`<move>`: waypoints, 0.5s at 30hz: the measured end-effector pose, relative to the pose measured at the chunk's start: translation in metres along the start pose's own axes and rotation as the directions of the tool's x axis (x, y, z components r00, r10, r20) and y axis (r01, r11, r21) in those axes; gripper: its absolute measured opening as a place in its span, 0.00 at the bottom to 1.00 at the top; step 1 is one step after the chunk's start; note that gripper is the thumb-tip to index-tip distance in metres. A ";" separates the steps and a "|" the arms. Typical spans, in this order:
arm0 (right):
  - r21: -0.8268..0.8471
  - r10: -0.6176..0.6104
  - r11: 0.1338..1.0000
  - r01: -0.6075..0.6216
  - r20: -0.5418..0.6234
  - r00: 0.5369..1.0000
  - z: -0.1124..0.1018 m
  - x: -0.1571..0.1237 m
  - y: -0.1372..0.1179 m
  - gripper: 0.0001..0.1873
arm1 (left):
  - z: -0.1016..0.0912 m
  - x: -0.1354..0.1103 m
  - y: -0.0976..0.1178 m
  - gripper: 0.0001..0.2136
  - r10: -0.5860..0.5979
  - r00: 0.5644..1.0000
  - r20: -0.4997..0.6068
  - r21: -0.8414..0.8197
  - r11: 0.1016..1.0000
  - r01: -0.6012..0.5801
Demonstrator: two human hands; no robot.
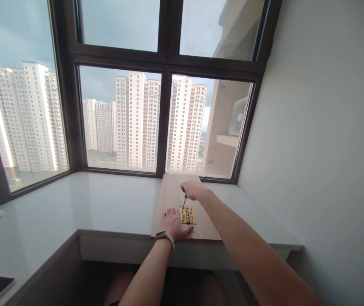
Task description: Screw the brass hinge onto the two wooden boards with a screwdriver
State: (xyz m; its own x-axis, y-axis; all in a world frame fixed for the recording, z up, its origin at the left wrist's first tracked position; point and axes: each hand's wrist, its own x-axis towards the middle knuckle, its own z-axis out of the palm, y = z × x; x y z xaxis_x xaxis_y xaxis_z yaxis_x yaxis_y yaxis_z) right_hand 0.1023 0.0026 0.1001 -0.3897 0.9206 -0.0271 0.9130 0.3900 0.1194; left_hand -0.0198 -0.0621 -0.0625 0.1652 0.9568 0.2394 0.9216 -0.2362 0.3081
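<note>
A brass hinge (187,215) lies opened flat on a wooden board (172,199) that rests on the white bench (111,199) below the window, its long axis running away from the person. The left hand (173,224) is nearer: it lies flat and spread on the board, fingertips touching the hinge's near left edge. The right hand (192,189) hovers just beyond the hinge, closed around a thin screwdriver (184,202) angled down onto the hinge's left leaf.
</note>
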 end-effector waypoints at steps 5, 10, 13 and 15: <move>0.021 0.068 0.998 -0.067 -0.029 0.997 0.002 -0.002 -0.002 0.25 | 0.001 0.000 0.000 0.43 0.001 1.000 -0.026 0.008 1.000 0.000; -0.024 0.108 0.994 -0.110 -0.054 0.993 0.003 0.000 -0.005 0.22 | 0.001 0.000 0.000 0.43 -0.008 1.000 -0.009 -0.004 1.000 0.008; -0.034 0.092 0.995 -0.093 -0.041 0.995 0.002 0.003 -0.005 0.18 | 0.001 0.000 0.000 0.43 -0.004 1.000 -0.012 -0.009 1.000 0.004; -0.034 0.073 0.997 -0.074 -0.033 0.997 0.001 0.003 -0.006 0.15 | 0.001 0.000 -0.001 0.45 0.000 1.000 -0.012 -0.012 1.000 0.000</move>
State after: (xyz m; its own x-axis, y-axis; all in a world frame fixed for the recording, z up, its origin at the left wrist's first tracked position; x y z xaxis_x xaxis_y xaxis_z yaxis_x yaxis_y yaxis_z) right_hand 0.0964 0.0028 0.0981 -0.3261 0.9452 0.0143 0.9346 0.3201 0.1551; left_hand -0.0201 -0.0615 -0.0637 0.1608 0.9548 0.2499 0.9173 -0.2380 0.3193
